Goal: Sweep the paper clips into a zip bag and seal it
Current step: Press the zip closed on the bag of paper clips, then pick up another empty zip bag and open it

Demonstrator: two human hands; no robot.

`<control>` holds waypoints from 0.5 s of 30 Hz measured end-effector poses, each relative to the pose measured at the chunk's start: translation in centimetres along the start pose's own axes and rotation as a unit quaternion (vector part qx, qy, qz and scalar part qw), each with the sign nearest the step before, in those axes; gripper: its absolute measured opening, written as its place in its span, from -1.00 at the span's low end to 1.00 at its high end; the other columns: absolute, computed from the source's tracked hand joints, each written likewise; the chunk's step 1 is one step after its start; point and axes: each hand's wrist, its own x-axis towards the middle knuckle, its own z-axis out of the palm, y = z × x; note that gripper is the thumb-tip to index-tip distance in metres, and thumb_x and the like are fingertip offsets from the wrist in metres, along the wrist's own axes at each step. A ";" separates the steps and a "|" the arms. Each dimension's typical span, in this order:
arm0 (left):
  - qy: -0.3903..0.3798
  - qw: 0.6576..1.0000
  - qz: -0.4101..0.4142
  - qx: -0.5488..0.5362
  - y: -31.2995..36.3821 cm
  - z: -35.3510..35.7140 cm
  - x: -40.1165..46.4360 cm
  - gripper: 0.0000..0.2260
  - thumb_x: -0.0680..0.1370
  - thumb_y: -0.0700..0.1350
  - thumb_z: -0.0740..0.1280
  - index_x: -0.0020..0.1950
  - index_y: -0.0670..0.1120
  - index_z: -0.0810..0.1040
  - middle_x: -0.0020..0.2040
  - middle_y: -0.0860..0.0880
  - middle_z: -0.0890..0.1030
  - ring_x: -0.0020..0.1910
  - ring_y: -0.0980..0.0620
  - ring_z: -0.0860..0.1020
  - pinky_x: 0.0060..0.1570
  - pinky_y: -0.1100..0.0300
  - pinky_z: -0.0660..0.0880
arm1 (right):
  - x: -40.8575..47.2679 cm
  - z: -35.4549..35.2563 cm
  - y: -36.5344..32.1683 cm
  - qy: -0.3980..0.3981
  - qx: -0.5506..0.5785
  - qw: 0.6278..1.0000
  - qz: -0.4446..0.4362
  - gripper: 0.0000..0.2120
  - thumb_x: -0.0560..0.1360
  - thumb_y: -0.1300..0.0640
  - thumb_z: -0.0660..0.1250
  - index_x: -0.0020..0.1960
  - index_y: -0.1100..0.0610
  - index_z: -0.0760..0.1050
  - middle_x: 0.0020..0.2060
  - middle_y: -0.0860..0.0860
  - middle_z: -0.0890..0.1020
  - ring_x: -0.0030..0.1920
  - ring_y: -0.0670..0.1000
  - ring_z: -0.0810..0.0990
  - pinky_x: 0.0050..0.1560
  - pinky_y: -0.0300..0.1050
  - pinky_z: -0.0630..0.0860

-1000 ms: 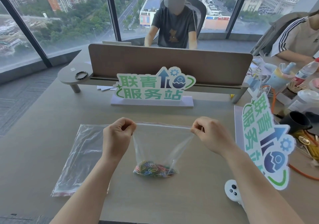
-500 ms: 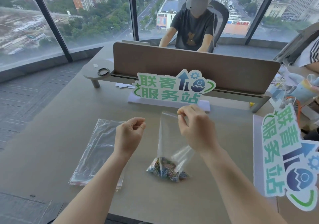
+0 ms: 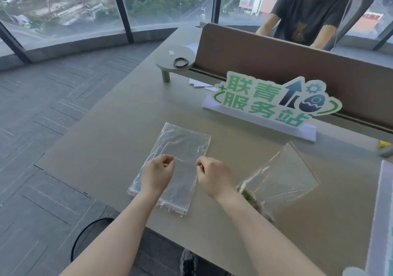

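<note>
The clear zip bag (image 3: pixel 285 173) lies slanted on the table to my right, with nothing holding it. The coloured paper clips (image 3: pixel 252 198) are bunched in its near corner, partly hidden behind my right forearm. My left hand (image 3: pixel 158 174) and my right hand (image 3: pixel 212 176) hover side by side over a stack of empty clear bags (image 3: pixel 180 146) at the left. Both hands have their fingers curled closed. I cannot tell whether they pinch the top film.
A green lettered sign (image 3: pixel 274 101) stands in front of a brown divider (image 3: pixel 297 67). On a round shelf (image 3: pixel 170 54) lies a black ring (image 3: pixel 180 62). A person sits across. A white board (image 3: pixel 381 212) lines the right edge. The table's left edge (image 3: pixel 89 114) drops to the floor.
My right hand let go of the filled bag, which now lies on the table. Both hands moved left over the empty bags, and my view swung left.
</note>
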 end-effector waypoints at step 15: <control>-0.049 0.959 -0.163 0.228 -7.8 -0.4 3.4 -0.48 0.48 0.16 0.34 0.33 -0.11 0.43 0.29 -0.14 0.42 0.24 -0.17 0.38 0.12 -0.03 0.43 | 1.0 8.6 1.5 -0.051 -0.066 0.974 0.212 -0.39 0.41 -0.28 0.31 0.28 0.10 0.38 0.12 0.05 0.49 0.08 0.13 0.55 -0.13 -0.04 0.44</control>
